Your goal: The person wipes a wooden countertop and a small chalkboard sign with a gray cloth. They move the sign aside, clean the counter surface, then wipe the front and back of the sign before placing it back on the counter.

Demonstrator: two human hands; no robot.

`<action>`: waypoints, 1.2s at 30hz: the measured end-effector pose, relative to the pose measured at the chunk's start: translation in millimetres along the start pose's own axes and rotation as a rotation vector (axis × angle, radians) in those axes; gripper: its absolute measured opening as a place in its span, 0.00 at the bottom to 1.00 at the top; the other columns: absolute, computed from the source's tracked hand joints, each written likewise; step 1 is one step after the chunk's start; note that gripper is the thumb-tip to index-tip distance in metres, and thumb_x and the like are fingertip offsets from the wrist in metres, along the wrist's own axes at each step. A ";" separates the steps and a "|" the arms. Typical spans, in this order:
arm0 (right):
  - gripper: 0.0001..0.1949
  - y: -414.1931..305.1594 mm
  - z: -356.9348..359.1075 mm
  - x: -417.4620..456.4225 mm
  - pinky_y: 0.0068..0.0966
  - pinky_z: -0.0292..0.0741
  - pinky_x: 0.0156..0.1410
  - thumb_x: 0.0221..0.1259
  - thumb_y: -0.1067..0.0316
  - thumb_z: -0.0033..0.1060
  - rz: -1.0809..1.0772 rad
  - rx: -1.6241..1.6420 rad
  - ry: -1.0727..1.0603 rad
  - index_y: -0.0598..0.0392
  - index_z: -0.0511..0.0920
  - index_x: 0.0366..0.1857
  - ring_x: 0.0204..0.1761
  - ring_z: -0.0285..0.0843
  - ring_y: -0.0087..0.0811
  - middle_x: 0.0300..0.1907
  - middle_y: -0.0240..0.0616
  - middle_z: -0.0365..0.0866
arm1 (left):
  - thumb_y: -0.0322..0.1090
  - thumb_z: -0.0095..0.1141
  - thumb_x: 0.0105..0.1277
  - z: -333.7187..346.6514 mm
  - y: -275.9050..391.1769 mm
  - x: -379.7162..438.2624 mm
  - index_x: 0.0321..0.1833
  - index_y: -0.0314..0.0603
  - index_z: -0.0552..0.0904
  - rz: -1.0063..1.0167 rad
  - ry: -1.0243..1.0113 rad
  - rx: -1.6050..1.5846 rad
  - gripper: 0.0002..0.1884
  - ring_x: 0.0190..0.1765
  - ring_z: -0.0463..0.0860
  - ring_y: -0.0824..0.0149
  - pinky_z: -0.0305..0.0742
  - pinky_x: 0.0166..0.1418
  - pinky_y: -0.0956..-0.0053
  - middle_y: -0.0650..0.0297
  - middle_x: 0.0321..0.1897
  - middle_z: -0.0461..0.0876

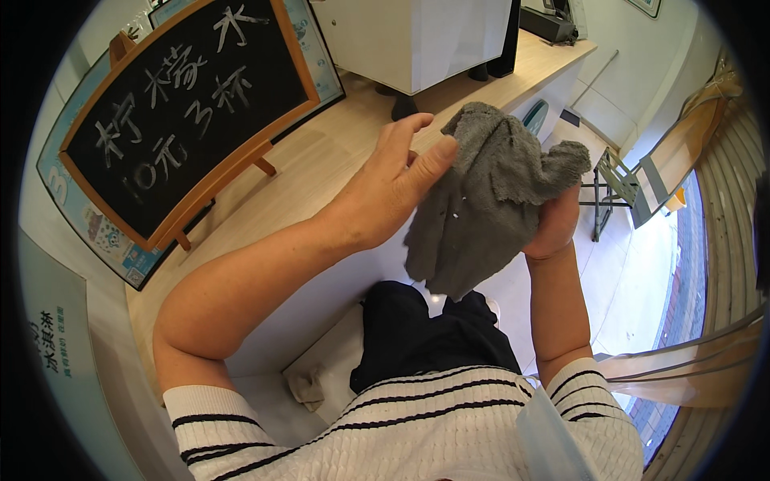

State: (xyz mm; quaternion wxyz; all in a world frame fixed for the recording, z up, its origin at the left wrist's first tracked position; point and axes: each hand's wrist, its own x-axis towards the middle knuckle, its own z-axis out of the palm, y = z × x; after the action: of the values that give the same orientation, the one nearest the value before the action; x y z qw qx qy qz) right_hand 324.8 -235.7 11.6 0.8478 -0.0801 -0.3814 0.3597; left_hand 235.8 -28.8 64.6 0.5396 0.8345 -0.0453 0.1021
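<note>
A crumpled grey cloth (481,204) hangs in front of me, above the floor beside a wooden counter (337,174). My right hand (556,222) grips it from the right side, its fingers mostly hidden behind the fabric. Left of the cloth, my left hand (409,162) is raised with thumb and fingers apart; the thumb tip is at the cloth's edge, and whether it touches I cannot tell. A few small white specks lie on the cloth.
On the counter stand a wood-framed chalkboard (192,114) with chalk writing, and a white cabinet (415,42) on dark feet. A folding stool (613,186) stands on the floor at the right, near a rolling shutter (734,240). Another cloth (305,388) lies low at the left.
</note>
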 end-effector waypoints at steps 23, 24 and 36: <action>0.31 -40.6 -33.4 -25.2 0.29 0.76 0.59 0.77 0.39 0.47 0.447 -1.186 0.699 0.62 0.79 0.59 0.50 0.79 0.29 0.50 0.38 0.84 | 0.40 0.59 0.76 -2.9 -2.2 7.8 0.52 0.37 0.86 -0.140 0.032 -0.635 0.14 0.46 0.81 0.77 0.76 0.55 0.81 0.68 0.42 0.86; 0.29 -42.5 -41.7 -28.7 0.28 0.76 0.56 0.77 0.41 0.49 0.542 -1.231 0.746 0.62 0.80 0.57 0.47 0.79 0.28 0.46 0.36 0.85 | 0.39 0.60 0.75 -6.1 -0.7 5.8 0.53 0.37 0.86 -0.156 0.014 -0.629 0.13 0.47 0.82 0.76 0.76 0.57 0.79 0.67 0.44 0.86; 0.19 -70.2 -38.7 -71.5 0.23 0.78 0.59 0.67 0.74 0.63 0.100 -0.737 0.782 0.60 0.78 0.61 0.49 0.83 0.26 0.50 0.38 0.85 | 0.34 0.65 0.70 -13.2 -12.2 10.6 0.45 0.45 0.80 -0.010 0.149 -0.479 0.07 0.47 0.81 0.75 0.73 0.61 0.74 0.69 0.42 0.85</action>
State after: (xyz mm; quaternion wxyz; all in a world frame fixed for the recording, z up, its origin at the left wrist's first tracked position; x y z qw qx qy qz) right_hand 358.4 -329.5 -28.7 0.8240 -0.5185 -0.1337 0.1854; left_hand 246.8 -11.4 61.3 0.7244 0.6732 -0.0241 0.1469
